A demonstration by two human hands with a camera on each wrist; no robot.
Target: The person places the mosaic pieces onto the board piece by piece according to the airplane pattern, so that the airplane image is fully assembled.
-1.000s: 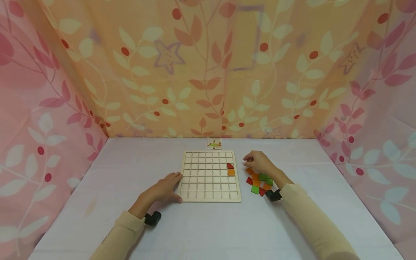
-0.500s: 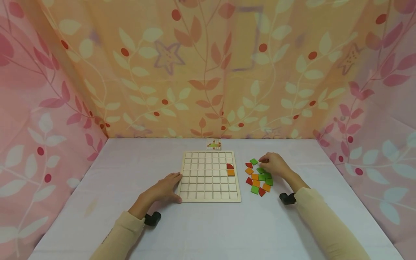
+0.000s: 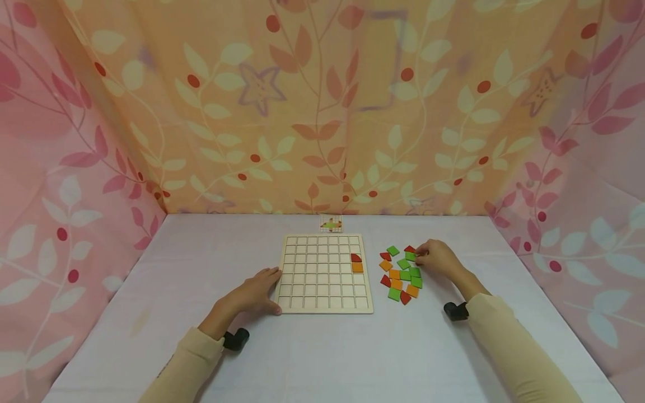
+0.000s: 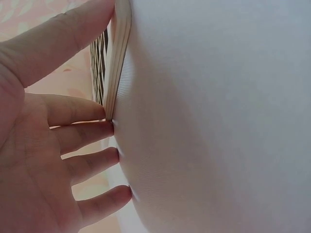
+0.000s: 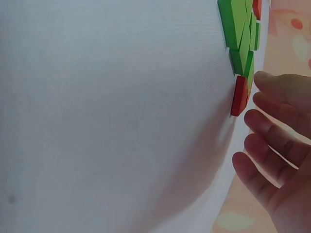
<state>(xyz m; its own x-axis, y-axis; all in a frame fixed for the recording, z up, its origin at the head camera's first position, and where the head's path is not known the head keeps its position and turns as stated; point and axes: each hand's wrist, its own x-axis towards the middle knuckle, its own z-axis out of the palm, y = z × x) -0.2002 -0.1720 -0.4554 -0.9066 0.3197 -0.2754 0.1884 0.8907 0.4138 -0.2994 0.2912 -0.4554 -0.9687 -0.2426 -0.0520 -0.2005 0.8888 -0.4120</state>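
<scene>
My left hand (image 3: 254,292) rests at the left edge of a wooden grid board (image 3: 323,279), fingers straight. In the left wrist view its thumb (image 4: 68,41) lies along the board's side and the other fingertips reach down to the tablecloth. A red quarter-round tile (image 3: 356,258) and an orange square tile (image 3: 357,268) sit in cells near the board's right side. Over the right end of the loose tiles hovers my right hand (image 3: 440,261), its fingers loosely bent with nothing between them. A red tile (image 5: 238,96) and green tiles (image 5: 233,22) lie by its fingertips.
Several loose green, orange and red tiles (image 3: 405,275) are spread to the right of the board. A small picture card (image 3: 331,224) lies behind the board, near the patterned cloth backdrop (image 3: 322,112). White cloth (image 3: 322,358) covers the table.
My right hand has moved to the right across the loose tiles, uncovering green and red ones at the top of the group. The left hand and the board have stayed put.
</scene>
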